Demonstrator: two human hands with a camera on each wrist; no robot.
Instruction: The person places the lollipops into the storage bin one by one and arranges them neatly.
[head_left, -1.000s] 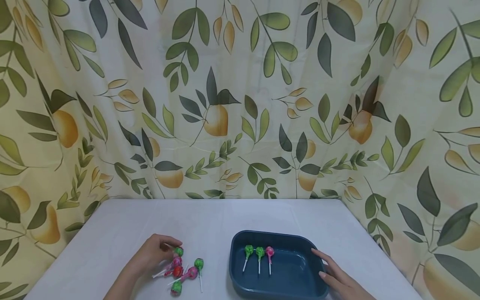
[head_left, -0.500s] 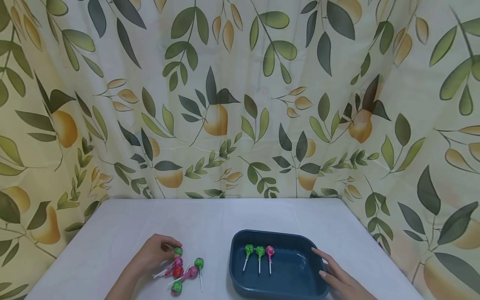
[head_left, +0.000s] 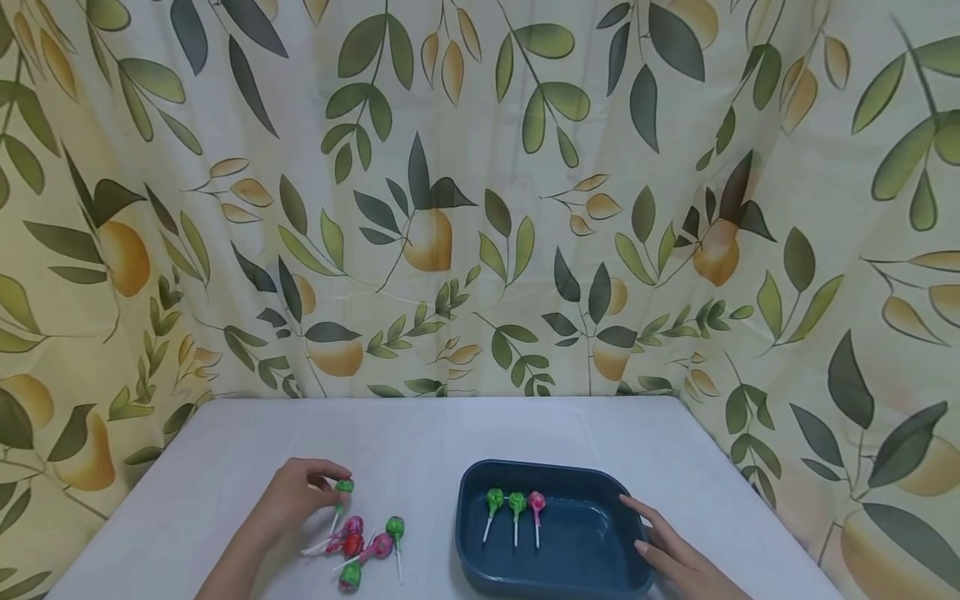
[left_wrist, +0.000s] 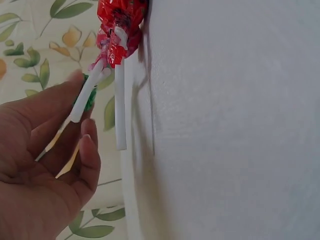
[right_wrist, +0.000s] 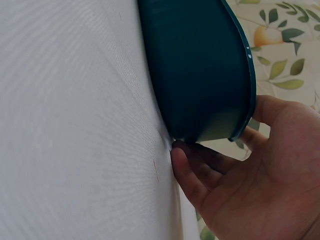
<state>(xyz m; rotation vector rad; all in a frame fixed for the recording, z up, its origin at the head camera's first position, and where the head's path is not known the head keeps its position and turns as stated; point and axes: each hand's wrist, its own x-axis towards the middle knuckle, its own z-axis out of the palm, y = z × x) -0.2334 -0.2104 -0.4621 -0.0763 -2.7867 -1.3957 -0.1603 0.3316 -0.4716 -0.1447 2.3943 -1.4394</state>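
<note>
My left hand (head_left: 288,500) pinches a green-wrapped lollipop (head_left: 344,486) by its head, the white stick slanting down. Just below it on the table lies a loose cluster: a pink lollipop (head_left: 352,525), a red lollipop (head_left: 352,546), another pink one and a green lollipop (head_left: 349,577). A further green lollipop (head_left: 395,527) lies slightly to the right. In the left wrist view a red lollipop (left_wrist: 120,15) overlaps the hand's side. My right hand (head_left: 678,554) holds the right end of a dark blue tray (head_left: 555,582), digits at its rim and lower fingers against its outer wall (right_wrist: 200,75).
Inside the tray, two green lollipops (head_left: 517,503) and a pink lollipop (head_left: 537,502) lie side by side in a row at the left. A white cloth covers the table (head_left: 420,442). A leaf-and-fruit patterned curtain (head_left: 480,250) hangs behind and at both sides.
My left hand has risen slightly away from the cluster, lifting the green lollipop so its stick shows. The right hand and tray have stayed in place.
</note>
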